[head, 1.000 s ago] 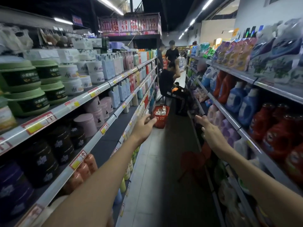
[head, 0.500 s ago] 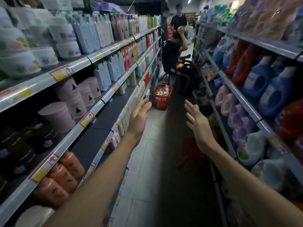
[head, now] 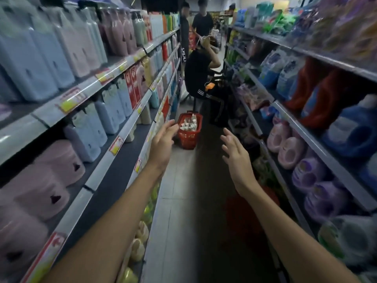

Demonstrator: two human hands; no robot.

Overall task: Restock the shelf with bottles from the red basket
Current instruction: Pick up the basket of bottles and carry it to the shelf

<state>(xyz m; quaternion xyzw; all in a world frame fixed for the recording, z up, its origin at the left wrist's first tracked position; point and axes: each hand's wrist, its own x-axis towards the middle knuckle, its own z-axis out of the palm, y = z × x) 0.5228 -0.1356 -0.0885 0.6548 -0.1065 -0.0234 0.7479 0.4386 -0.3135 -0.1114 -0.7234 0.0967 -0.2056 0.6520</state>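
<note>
Head view: both arms reach forward down a narrow shop aisle. The left hand and the right hand hang in the air well apart, fingers loosely spread, holding nothing. Far ahead on the pale tiled floor stands the red plastic mesh basket, packed with white-capped bottles, just beside the left shelving's foot. The left grey metal shelf carries pale blue and pink bottles. Beyond the basket a person in dark clothes crouches; 2 more stand farther off.
</note>
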